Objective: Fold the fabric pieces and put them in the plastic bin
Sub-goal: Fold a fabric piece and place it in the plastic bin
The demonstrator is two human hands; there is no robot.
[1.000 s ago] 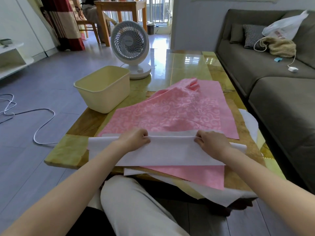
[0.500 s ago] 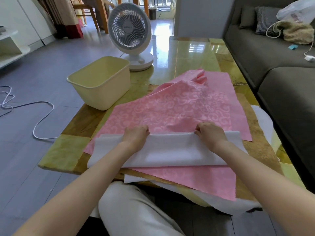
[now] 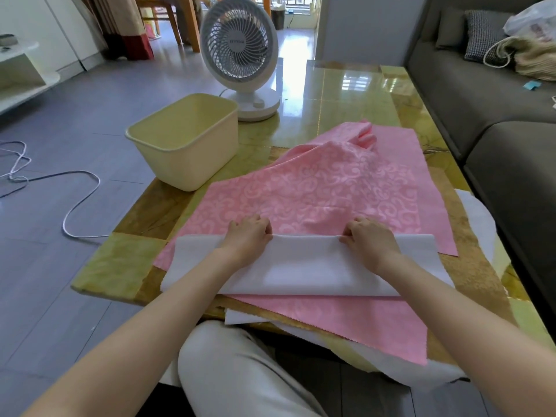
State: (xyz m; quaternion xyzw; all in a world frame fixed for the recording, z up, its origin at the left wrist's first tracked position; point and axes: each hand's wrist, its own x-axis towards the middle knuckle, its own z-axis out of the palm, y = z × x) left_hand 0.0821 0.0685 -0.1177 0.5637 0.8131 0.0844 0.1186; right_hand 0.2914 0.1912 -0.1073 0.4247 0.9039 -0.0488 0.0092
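Since a second ago we have carried the folded edge of the soft white fabric piece (image 3: 301,266) farther from us, so a broader doubled band now lies across the pink swirl-patterned fabric piece (image 3: 316,188) on the glossy green-and-brown stone table (image 3: 120,263). Our left hand (image 3: 248,236) and right hand (image 3: 368,239) each grasp that far edge with fingers curled over it. The fingertips are tucked out of sight under the cloth.

A second white sheet (image 3: 406,374) is mostly hidden beneath the pink one and shows only where it hangs off the near and right edges of the table. The pale yellow rectangular plastic bin (image 3: 180,164) stands at the table's left side, just beside the pink cloth, with no fabric in it.

The white round desk fan (image 3: 237,43) has small lettering on its hub that is too fine for us to read. The grey sofa (image 3: 511,145) is cut off at the right.
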